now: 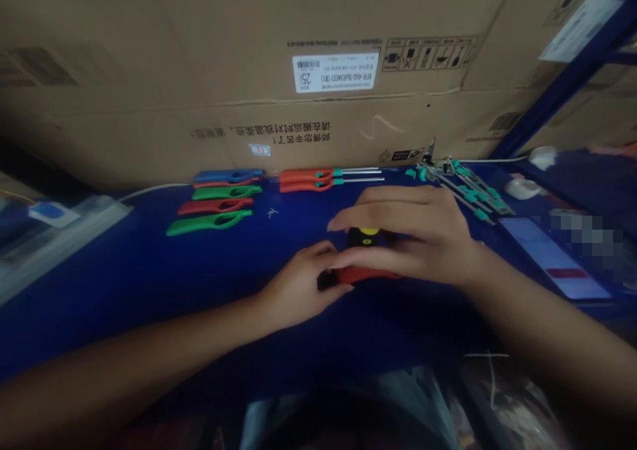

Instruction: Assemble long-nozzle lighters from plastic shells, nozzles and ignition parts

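Evidently, left hand (298,287) pinching red handle (365,275), right hand (438,231) half-curled around black-and-yellow tool (361,239) (partly hidden)

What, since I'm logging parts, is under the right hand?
Beneath the right hand, a black-and-yellow object and part of a red handle show. The hand covers the rest, so their full shapes cannot be told.

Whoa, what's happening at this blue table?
Someone is working on a red handle with two bare hands. The left hand grips one end of it, and the right hand curls around a small black-and-yellow thing, too hidden to name. Loose blue, red and green handles lie to the left. Farther back, two red handles with metal rods lie side by side.
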A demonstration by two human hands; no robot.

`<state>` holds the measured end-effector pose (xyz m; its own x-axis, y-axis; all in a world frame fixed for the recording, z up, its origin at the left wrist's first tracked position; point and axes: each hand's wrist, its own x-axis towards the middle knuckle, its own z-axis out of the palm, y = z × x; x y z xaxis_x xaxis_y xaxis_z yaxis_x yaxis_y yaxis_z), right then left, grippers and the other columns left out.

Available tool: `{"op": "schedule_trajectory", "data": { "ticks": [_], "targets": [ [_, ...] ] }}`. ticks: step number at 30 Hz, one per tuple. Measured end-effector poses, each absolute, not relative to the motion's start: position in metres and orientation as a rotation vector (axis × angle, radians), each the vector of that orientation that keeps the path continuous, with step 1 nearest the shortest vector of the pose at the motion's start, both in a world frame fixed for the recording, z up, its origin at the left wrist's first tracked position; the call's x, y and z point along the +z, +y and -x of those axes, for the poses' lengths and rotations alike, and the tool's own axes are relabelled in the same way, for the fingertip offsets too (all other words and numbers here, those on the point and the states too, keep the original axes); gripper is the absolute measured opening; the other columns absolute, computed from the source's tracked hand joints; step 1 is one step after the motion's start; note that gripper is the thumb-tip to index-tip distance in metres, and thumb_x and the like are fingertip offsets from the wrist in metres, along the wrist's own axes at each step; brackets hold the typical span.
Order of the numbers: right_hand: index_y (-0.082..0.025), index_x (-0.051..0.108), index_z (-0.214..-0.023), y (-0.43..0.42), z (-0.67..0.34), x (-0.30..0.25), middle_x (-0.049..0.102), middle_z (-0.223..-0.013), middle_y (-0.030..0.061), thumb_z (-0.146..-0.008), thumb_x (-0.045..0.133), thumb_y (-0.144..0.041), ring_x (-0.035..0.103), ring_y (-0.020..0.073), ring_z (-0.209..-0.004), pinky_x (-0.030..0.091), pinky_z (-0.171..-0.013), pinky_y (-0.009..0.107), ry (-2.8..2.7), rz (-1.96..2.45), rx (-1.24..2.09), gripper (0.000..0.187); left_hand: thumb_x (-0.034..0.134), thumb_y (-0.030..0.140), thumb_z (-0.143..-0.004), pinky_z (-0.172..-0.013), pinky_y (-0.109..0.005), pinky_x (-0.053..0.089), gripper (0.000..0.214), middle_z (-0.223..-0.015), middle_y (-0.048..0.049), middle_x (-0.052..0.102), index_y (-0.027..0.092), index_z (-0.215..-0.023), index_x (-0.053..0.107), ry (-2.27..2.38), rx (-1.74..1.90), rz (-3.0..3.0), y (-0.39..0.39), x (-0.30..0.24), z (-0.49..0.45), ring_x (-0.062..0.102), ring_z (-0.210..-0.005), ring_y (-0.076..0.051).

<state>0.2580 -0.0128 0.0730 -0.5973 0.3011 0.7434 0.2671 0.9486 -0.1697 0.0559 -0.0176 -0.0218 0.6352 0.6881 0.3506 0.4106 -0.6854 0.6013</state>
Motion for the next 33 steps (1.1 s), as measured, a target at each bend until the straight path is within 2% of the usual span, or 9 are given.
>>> {"op": "schedule_trajectory", "data": {
  "ticks": [3,7,10,14,17,20,23,27,33],
  "targets": [
    [-0.016,0.071,-0.104,-0.013,-0.256,0.069,0.077,-0.093,0.0048,-0.095,0.066,-0.031,0.072,0.0134,-0.081,0.059,-0.075,0.024,-2.202,0.397,-0.09,0.019,0.072,0.028,-0.088,-0.077,-0.033,0.055,0.019,-0.095,-0.0033,0.065,0.02,-0.105,0.068,0.866,0.771,-2.382,-0.018,-0.021,-0.056,0.064,-0.082,-0.018],
    [-0.009,0.065,-0.123,-0.014,-0.259,0.074,0.075,-0.111,0.0105,-0.102,0.043,-0.015,0.07,0.0141,-0.104,0.057,-0.09,0.026,-2.268,0.36,0.301,0.03,0.074,0.027,-0.086,-0.073,-0.031,0.053,0.015,-0.089,-0.0026,0.064,0.018,-0.097,0.068,0.855,0.783,-2.378,-0.018,-0.02,-0.055,0.062,-0.078,-0.017],
    [-0.011,0.066,-0.121,-0.012,-0.264,0.08,0.076,-0.102,0.0079,-0.1,0.052,-0.018,0.072,0.012,-0.092,0.057,-0.084,0.023,-2.278,0.361,0.442,0.026,0.074,0.026,-0.085,-0.074,-0.03,0.052,0.016,-0.091,-0.003,0.063,0.018,-0.098,0.068,0.844,0.802,-2.372,-0.018,-0.021,-0.055,0.062,-0.081,-0.017],
    [-0.017,0.071,-0.098,-0.008,-0.266,0.079,0.075,-0.089,0.0039,-0.094,0.066,-0.027,0.071,0.0124,-0.082,0.056,-0.079,0.023,-2.238,0.402,0.226,0.012,0.073,0.026,-0.087,-0.075,-0.03,0.053,0.02,-0.094,-0.0032,0.065,0.018,-0.104,0.068,0.832,0.771,-2.365,-0.018,-0.021,-0.056,0.063,-0.08,-0.016],
    [-0.018,0.07,-0.09,-0.008,-0.264,0.075,0.071,-0.078,0.0014,-0.094,0.066,-0.03,0.068,0.0118,-0.073,0.056,-0.072,0.022,-2.24,0.406,0.019,0.013,0.074,0.025,-0.086,-0.075,-0.03,0.053,0.023,-0.093,-0.0027,0.064,0.019,-0.107,0.068,0.852,0.759,-2.385,-0.018,-0.021,-0.056,0.062,-0.077,-0.015],
    [-0.015,0.067,-0.112,-0.01,-0.263,0.073,0.074,-0.105,0.0081,-0.101,0.053,-0.026,0.07,0.0157,-0.1,0.056,-0.088,0.027,-2.309,0.405,-0.041,0.021,0.073,0.028,-0.087,-0.074,-0.03,0.053,0.018,-0.091,-0.0023,0.064,0.019,-0.102,0.068,0.867,0.774,-2.397,-0.018,-0.021,-0.055,0.062,-0.077,-0.015],
    [-0.011,0.057,-0.134,-0.012,-0.264,0.078,0.068,-0.124,0.0122,-0.103,0.041,-0.017,0.063,0.0168,-0.12,0.052,-0.1,0.03,-2.386,0.382,0.225,0.035,0.074,0.027,-0.087,-0.075,-0.03,0.054,0.016,-0.094,-0.0032,0.065,0.018,-0.099,0.068,0.859,0.791,-2.386,-0.018,-0.021,-0.055,0.063,-0.081,-0.016],
    [-0.014,0.062,-0.128,-0.015,-0.264,0.084,0.071,-0.117,0.0097,-0.102,0.049,-0.02,0.067,0.0149,-0.109,0.053,-0.094,0.027,-2.401,0.305,0.375,0.03,0.075,0.026,-0.085,-0.079,-0.033,0.056,0.017,-0.094,-0.003,0.069,0.02,-0.1,0.069,0.861,0.786,-2.353,-0.018,-0.021,-0.056,0.066,-0.086,-0.019],
    [-0.017,0.07,-0.108,-0.018,-0.26,0.076,0.072,-0.09,0.0039,-0.095,0.065,-0.039,0.069,0.0118,-0.081,0.054,-0.075,0.021,-2.338,0.352,0.044,0.026,0.068,0.026,-0.091,-0.09,-0.035,0.055,0.021,-0.111,-0.0053,0.071,0.021,-0.111,0.069,0.825,0.74,-2.284,-0.018,-0.017,-0.057,0.067,-0.104,-0.022]
  ]
}}
